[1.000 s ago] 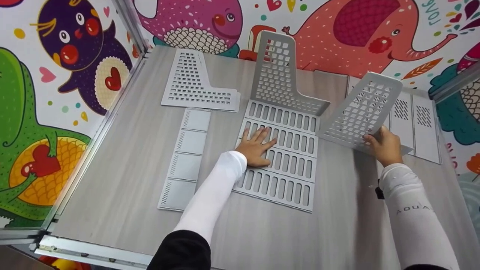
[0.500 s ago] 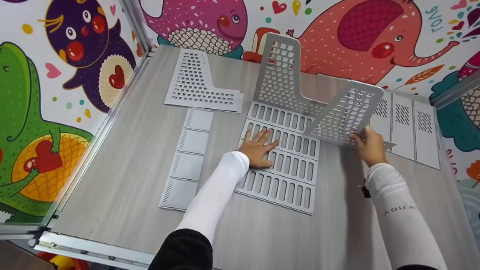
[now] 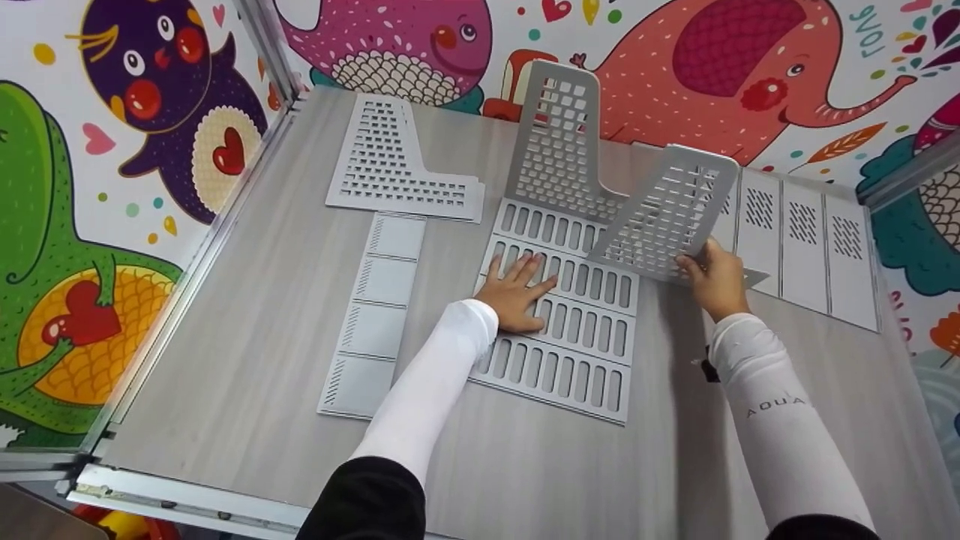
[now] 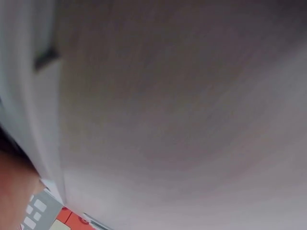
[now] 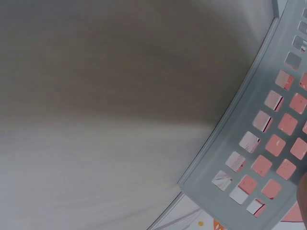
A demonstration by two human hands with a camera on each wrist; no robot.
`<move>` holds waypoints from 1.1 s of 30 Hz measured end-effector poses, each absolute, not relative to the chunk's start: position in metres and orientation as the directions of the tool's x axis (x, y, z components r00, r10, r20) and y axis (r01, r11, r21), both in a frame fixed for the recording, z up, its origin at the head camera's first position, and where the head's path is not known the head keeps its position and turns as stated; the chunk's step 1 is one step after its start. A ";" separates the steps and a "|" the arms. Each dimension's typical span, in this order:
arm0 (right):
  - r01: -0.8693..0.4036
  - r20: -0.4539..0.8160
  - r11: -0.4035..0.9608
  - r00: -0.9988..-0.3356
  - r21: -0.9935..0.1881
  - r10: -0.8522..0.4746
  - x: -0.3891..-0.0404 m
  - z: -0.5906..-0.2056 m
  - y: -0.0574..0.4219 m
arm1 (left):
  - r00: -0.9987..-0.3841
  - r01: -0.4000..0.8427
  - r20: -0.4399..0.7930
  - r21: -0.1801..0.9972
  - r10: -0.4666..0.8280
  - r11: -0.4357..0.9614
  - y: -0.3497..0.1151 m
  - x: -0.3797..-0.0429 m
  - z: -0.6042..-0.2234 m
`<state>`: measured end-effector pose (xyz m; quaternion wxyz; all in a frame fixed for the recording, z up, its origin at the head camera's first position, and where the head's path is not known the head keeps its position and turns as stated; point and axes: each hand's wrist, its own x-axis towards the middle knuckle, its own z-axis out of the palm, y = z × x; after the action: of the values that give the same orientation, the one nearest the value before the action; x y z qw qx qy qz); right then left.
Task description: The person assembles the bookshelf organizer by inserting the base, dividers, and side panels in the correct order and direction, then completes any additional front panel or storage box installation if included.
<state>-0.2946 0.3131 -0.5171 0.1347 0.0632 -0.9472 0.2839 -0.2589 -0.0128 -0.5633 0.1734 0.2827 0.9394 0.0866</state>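
Note:
My left hand [image 3: 516, 295] rests with spread fingers on a grey panel with rows of long slots [image 3: 562, 350], which lies flat on the table. At that panel's far end stands a grey L-shaped perforated side panel [image 3: 525, 142], upright. In my right hand [image 3: 716, 281], pinched between thumb and fingers by its lower part, is a similar L-shaped perforated panel [image 3: 664, 217], tilted. Its lower left corner overlaps the slotted panel's right edge in the head view; whether they touch I cannot tell. The right wrist view shows this held panel [image 5: 204, 187] and a fingertip at the edge.
Flat L-shaped perforated panels [image 3: 401, 161] lie stacked at the back left. Below them is a narrow grey creased strip [image 3: 371, 330]. A creased panel with diagonal slits [image 3: 806, 274] lies at the right. Cartoon-printed walls [image 3: 225, 90] and a metal frame [image 3: 187, 506] border the table [image 3: 247, 300].
My right hand has moved left with the perforated panel, from beside the slotted panel to over its right edge. The left hand has stayed in place.

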 end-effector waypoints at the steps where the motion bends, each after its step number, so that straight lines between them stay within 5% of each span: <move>1: -0.197 0.290 0.827 -0.956 -0.527 -0.043 -0.295 -0.517 0.311 | -0.778 0.502 -0.280 0.261 0.562 0.825 -0.013 -0.259 -0.564; 18: -0.140 0.236 0.792 -0.972 -0.594 0.006 -0.304 -0.517 0.285 | -0.781 0.500 -0.289 0.244 0.554 0.831 -0.013 -0.258 -0.558; 33: -0.212 0.323 0.809 -0.946 -0.549 -0.028 -0.304 -0.521 0.261 | -0.784 0.502 -0.275 0.247 0.557 0.829 -0.014 -0.257 -0.560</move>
<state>-0.3036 0.2611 -0.5207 0.1513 0.0639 -0.9388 0.3027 -0.2572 -0.0137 -0.5596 0.1704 0.2814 0.9409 0.0804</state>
